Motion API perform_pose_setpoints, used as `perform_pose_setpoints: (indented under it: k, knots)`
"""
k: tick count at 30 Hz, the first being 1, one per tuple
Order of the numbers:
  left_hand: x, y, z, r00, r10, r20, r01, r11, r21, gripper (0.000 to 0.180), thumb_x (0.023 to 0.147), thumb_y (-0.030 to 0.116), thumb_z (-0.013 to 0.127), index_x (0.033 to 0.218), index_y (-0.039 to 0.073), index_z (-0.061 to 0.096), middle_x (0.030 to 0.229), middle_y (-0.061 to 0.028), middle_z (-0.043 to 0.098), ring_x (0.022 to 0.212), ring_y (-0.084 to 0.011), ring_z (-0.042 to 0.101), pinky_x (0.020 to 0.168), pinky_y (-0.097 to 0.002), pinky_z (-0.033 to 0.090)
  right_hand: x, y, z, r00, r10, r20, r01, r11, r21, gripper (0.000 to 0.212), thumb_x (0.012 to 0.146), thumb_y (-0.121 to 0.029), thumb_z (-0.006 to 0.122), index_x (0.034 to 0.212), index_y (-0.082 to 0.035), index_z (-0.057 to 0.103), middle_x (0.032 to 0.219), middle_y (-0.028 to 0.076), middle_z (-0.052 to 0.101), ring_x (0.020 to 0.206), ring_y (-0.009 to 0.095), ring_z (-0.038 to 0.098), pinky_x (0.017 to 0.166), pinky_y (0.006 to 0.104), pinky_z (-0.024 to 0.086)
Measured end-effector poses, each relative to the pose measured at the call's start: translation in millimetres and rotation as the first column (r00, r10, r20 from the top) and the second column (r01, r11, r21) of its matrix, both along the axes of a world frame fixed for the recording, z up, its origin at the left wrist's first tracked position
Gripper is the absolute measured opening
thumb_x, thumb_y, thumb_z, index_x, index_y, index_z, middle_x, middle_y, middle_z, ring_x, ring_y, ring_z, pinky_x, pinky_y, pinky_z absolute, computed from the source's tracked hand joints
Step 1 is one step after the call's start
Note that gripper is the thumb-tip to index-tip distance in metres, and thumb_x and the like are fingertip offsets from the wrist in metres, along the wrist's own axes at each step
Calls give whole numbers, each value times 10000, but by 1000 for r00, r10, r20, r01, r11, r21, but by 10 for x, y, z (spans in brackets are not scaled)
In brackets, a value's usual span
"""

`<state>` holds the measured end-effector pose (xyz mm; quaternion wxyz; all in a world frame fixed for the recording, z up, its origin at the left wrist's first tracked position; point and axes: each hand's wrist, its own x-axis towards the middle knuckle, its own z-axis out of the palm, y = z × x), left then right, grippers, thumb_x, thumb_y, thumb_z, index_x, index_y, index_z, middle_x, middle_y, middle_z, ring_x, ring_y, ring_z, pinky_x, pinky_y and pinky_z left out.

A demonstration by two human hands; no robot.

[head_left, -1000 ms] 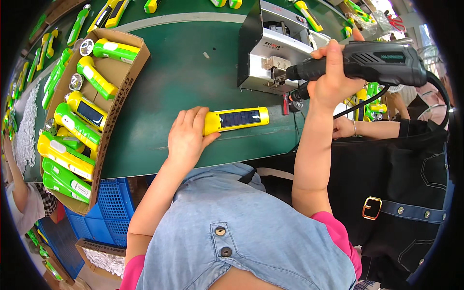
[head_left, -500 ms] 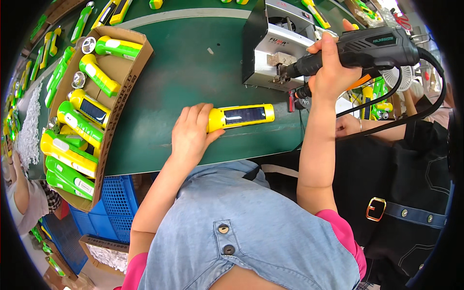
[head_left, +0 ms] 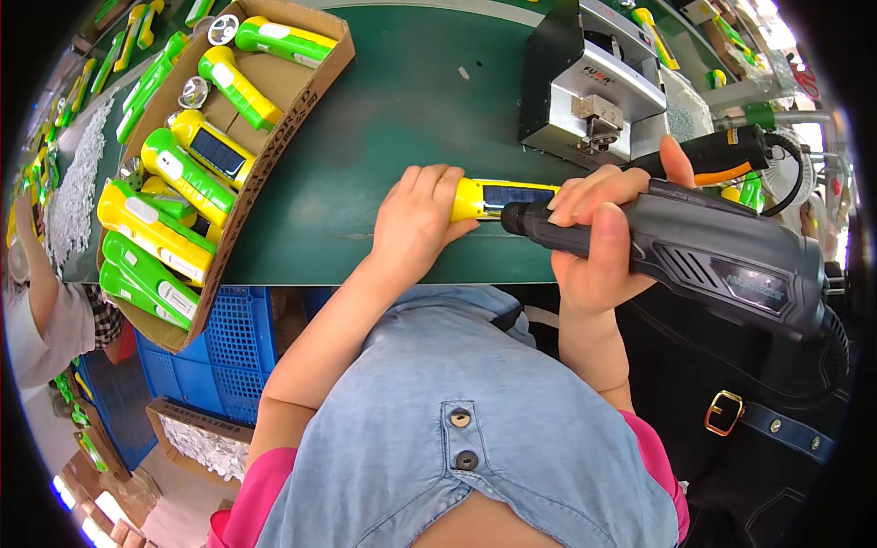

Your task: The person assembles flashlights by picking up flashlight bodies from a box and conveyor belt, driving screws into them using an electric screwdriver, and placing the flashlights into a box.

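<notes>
On the green worktop lies a yellow flashlight (head_left: 467,198) with a dark solar panel on its upper face. My left hand (head_left: 413,219) is closed round its left end and presses it down. A black electric screwdriver (head_left: 722,256) is gripped in my right hand (head_left: 603,228), its body slanting down to the right. The tool's nose is close by the near edge of the panel; whether the bit touches the flashlight cannot be made out. The tool and my right fingers cover the flashlight's right end.
A cardboard box (head_left: 297,128) of green and yellow flashlights stands at the left. Behind my right hand is a silver and black screw feeder (head_left: 585,105), with a second black electric screwdriver (head_left: 713,153) beside it. Blue crates (head_left: 224,352) sit below the table; a person in black is at the right.
My right hand has brought the electric screwdriver from the screw feeder down and toward me, to the flashlight. My left hand stays on the flashlight. The view has shifted, so the surroundings appear displaced.
</notes>
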<state>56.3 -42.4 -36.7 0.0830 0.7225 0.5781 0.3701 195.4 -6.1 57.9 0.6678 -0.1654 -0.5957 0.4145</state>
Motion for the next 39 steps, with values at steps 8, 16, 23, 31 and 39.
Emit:
perform_pose_setpoints:
  k: [8, 16, 23, 31, 39]
  knots:
    - [-14, -5, 5, 1000, 1, 26, -1, 1000, -3, 551, 545, 136, 764, 1028, 14, 530, 987, -110, 555, 844, -279, 535, 707, -356, 467, -37, 43, -77, 977, -38, 210, 39, 999, 1, 592, 799, -47, 528, 1297, 39, 220, 639, 75, 475, 524, 144, 476, 522, 278, 452]
    - [-8, 11, -13, 1000, 4, 27, -4, 1000, 19, 559, 535, 141, 767, 1024, 13, 529, 979, -106, 556, 827, -274, 536, 689, -350, 470, -91, 41, -171, 968, -57, 243, 73, 996, -56, 606, 783, -28, 555, 1289, 49, 231, 639, 68, 487, 528, 141, 498, 523, 264, 461]
    - [8, -22, -1, 1000, 8, 3, -8, 1000, -7, 586, 524, 150, 761, 1029, 4, 501, 958, -99, 533, 844, -245, 516, 720, -322, 458, -41, 94, -184, 919, 14, 393, -56, 994, 96, 584, 775, -4, 549, 1271, 35, 243, 665, 71, 503, 547, 147, 508, 540, 264, 465]
    - [-13, 25, 11, 1000, -8, -29, 8, 1000, -15, 590, 518, 153, 758, 1028, 2, 501, 934, -93, 528, 833, -233, 517, 707, -311, 459, -14, 96, -104, 847, 117, 518, -198, 975, 102, 469, 761, 7, 559, 1156, -53, 314, 705, 79, 513, 584, 178, 518, 573, 291, 462]
    - [-16, 29, 28, 1000, -11, -26, 10, 1000, -22, 583, 518, 154, 755, 1022, 5, 503, 930, -90, 527, 818, -229, 518, 693, -305, 461, -93, 64, -155, 905, 77, 418, -76, 997, -19, 448, 748, -18, 587, 1120, -46, 339, 694, 77, 508, 580, 177, 517, 563, 285, 466]
